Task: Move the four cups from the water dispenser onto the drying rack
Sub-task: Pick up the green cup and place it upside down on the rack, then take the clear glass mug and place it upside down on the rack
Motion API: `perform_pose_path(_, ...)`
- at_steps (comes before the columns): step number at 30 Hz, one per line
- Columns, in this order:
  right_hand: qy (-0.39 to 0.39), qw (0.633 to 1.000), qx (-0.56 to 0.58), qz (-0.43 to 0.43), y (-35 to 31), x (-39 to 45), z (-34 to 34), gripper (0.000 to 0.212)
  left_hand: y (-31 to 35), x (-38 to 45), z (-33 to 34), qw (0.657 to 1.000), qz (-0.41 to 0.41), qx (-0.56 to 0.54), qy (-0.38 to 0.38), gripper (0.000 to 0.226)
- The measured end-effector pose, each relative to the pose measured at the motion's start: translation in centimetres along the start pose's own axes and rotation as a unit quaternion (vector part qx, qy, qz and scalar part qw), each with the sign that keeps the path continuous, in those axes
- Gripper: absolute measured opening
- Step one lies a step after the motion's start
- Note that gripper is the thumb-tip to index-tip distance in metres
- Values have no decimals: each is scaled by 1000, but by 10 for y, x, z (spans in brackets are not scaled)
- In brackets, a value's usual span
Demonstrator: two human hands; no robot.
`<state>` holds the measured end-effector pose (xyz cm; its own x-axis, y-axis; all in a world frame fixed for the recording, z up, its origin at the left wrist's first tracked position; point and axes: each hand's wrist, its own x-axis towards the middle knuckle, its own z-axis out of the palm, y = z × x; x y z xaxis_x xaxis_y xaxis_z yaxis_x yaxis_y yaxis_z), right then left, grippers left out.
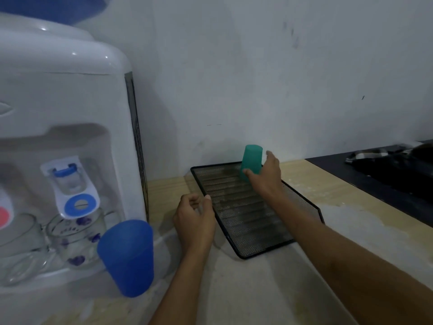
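My right hand fingers wrap inverted green plastic cup at far corner of black mesh drying rack. Left hand loosely curled, empty. Blue plastic cup, two clear glass mugs remain at white water dispenser; three left.

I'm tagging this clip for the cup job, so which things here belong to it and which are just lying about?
Part of the job:
- green cup, upside down in the right hand
- blue cup
- two glass mugs
- water dispenser
- drying rack
- left hand, on the rack's edge

Just lying about:
- checked cloth
- dark surface
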<state>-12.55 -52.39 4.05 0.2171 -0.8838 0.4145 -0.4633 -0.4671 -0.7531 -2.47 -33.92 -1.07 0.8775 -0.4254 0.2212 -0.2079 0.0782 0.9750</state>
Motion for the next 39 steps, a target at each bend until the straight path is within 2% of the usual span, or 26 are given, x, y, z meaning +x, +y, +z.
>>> perform_pose_path(6,-18,998,30,-54,-9,-86,-19,87,6,-6,-6,1000,-4,17,-22,25)
perform_pose_path(10,-4,996,65,-64,-13,-133,-26,74,10,-17,-8,998,32,57,-26,33)
perform_pose_path(15,7,987,92,-131,-20,-165,-32,49,26,-39,-18,983,161,86,-1,24)
perform_pose_path(18,6,979,91,-182,-23,-166,-34,39,29,-59,-32,956,271,109,10,23)
perform_pose_path(23,0,967,102,-234,-27,-167,-35,36,30,-97,-71,909,397,125,-40,31)
perform_pose_path(27,-20,959,100,-264,-32,-172,-33,37,34,-117,-104,879,442,166,-66,35)
perform_pose_path(34,-27,945,109,-306,-43,-182,-32,44,36,-121,-166,847,478,231,19,30)
perform_pose_path(39,-43,932,137,-334,-52,-193,-28,42,31,-103,-221,852,435,269,109,30)
